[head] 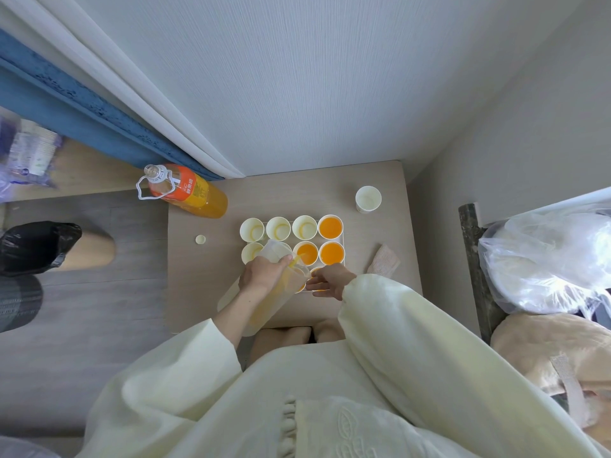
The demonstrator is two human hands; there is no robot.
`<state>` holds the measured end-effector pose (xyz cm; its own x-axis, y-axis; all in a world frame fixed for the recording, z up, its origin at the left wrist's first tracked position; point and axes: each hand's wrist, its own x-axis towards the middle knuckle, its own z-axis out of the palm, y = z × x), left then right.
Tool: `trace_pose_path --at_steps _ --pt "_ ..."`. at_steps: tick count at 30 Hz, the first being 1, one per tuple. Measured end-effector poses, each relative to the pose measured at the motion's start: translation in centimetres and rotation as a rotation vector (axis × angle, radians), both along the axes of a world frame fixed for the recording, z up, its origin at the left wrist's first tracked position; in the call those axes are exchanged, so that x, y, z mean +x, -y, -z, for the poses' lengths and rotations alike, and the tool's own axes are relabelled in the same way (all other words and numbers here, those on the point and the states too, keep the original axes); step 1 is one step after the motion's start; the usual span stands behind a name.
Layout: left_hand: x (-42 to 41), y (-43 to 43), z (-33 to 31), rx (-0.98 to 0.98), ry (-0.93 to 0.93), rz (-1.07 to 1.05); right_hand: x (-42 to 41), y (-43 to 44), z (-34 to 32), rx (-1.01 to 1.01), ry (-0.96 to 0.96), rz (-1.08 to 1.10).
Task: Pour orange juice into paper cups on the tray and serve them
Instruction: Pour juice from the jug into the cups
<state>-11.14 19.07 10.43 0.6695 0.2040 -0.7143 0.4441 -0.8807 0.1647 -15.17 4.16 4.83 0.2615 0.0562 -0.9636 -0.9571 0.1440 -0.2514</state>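
Left hand [264,272] is tipping a clear jug [266,310] of orange juice over the cups on the white tray [344,241].
Its fingers are wrapping tightly round the jug, whose mouth is leaning over the middle row. The right hand [330,280] is steadying a near cup [318,285], its fingers and thumb curving round it. Three cups [330,227] are showing juice and four cups [278,228] are standing empty; the tray is sitting mid-desk [205,276]. The open bottle [188,191] is standing at the back left, its cap [200,239] lying nearby. A spare cup [368,199] and a cloth [383,261] are lying right of the tray.
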Motion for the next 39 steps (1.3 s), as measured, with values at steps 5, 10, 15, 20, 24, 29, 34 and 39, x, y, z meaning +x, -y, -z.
trace_pose_path --at_steps 5,10,15,20,24,29,34,39 --pt "0.02 -0.09 0.02 -0.002 -0.006 -0.007 -0.03 0.04 0.11 -0.008 0.004 -0.013" --pt "0.04 -0.13 0.07 -0.002 -0.003 -0.003 -0.01 0.01 0.12 -0.01 0.007 -0.018" --pt "0.02 -0.1 0.05 0.004 0.003 0.006 -0.04 0.1 0.04 -0.012 0.004 -0.027" --pt "-0.01 -0.02 0.3 0.001 0.003 0.006 -0.09 0.14 0.07 -0.011 0.0 -0.033" --pt "-0.11 -0.19 0.42 -0.008 -0.003 -0.001 -0.16 0.16 -0.05 0.013 0.004 -0.046" --pt "-0.07 -0.24 0.42 -0.009 -0.002 -0.006 -0.12 0.05 -0.16 0.016 0.002 -0.048" --pt "-0.1 -0.3 0.35 -0.001 0.001 -0.002 -0.1 0.13 -0.26 0.023 0.002 -0.04" --pt "-0.09 -0.33 0.25 -0.011 0.005 -0.003 -0.04 0.2 -0.36 0.036 0.005 -0.044"
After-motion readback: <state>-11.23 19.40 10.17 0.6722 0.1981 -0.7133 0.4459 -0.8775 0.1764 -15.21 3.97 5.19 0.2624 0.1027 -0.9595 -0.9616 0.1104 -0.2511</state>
